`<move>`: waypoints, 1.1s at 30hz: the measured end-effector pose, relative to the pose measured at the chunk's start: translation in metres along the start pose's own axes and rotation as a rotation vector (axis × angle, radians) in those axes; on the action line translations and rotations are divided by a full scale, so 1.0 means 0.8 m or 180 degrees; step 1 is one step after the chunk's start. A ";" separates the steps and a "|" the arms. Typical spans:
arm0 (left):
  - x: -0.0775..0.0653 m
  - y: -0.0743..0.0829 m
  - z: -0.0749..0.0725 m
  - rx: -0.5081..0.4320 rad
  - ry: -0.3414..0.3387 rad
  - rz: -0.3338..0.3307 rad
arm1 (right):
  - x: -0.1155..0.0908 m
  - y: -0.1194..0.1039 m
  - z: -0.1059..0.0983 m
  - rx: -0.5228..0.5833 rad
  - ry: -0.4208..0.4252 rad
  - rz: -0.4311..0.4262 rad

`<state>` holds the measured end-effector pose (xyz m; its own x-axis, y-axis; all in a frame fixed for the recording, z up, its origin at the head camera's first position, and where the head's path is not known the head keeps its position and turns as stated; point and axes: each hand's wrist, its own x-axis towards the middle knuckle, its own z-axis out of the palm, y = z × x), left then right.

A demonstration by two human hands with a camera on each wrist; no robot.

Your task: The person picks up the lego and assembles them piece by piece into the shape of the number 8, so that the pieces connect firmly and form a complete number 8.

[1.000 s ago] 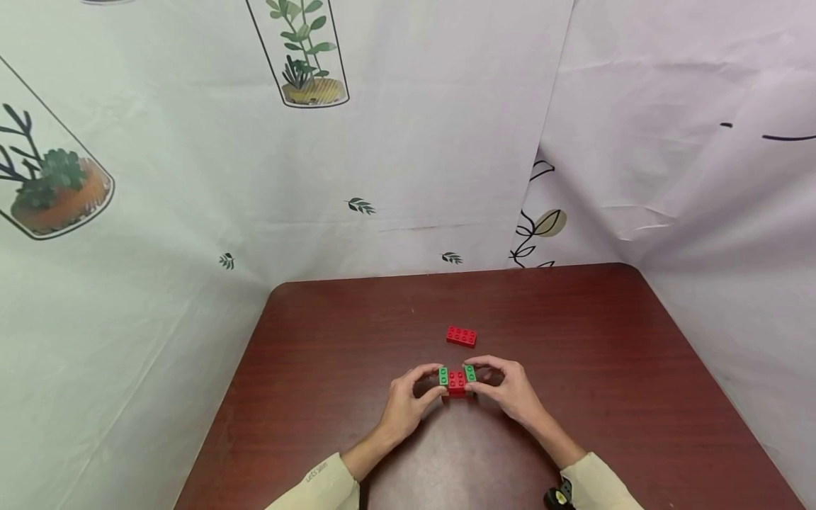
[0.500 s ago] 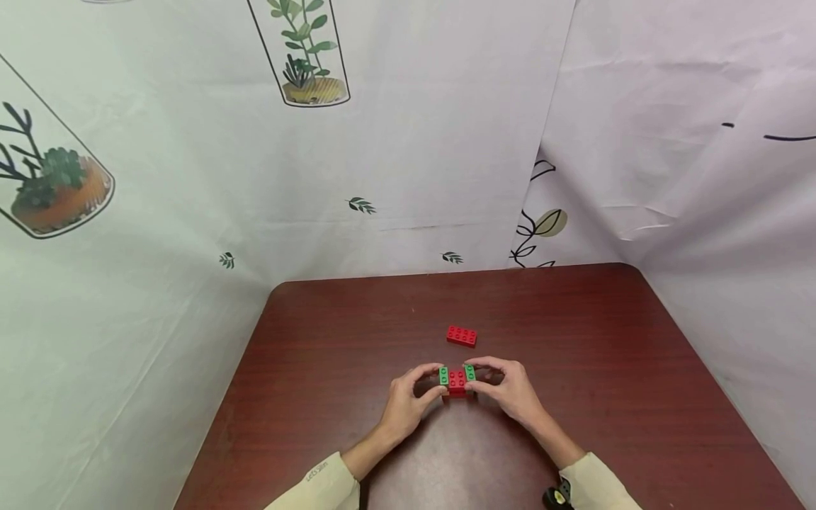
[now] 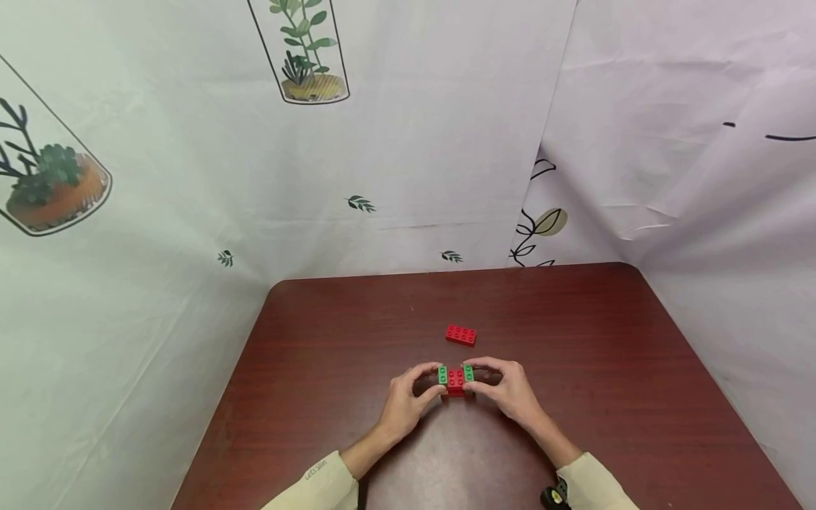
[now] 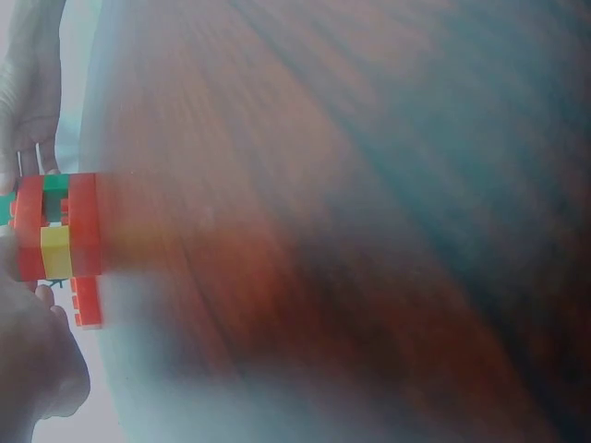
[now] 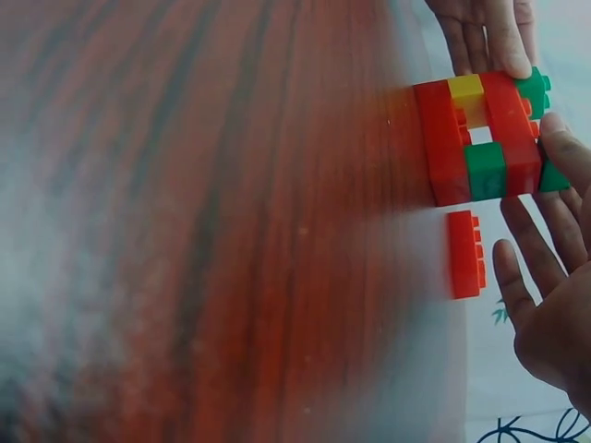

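Note:
A small stack of toy building bricks stands on the table between both hands. Its base is a red brick, carrying a yellow brick and a green brick with a gap between them. Another red brick bridges across the top. On the left end of that bridge sits a green brick, pinched by my left hand between thumb and fingers. My right hand pinches a second green brick at the right end. Fingertips partly cover both upper green bricks.
Just beyond the stack, a loose red brick lies studs up on the brown table. White fabric with printed plants hangs around the table's back and sides. A dark round object shows by the right sleeve.

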<state>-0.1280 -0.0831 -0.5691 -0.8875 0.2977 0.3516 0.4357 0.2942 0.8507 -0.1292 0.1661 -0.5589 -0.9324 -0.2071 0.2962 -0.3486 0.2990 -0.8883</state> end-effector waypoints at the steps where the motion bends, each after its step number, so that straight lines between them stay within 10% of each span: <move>1: 0.000 0.000 0.000 0.0002 0.0002 0.0008 | 0.000 0.000 0.000 -0.0005 0.0003 -0.0020; 33: -0.003 0.003 -0.002 0.0277 0.0042 0.0334 | -0.003 0.006 0.005 0.0045 0.0017 -0.0034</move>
<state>-0.1252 -0.0842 -0.5673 -0.8380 0.3191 0.4426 0.5371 0.3399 0.7720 -0.1282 0.1644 -0.5654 -0.9291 -0.2053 0.3076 -0.3572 0.2834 -0.8900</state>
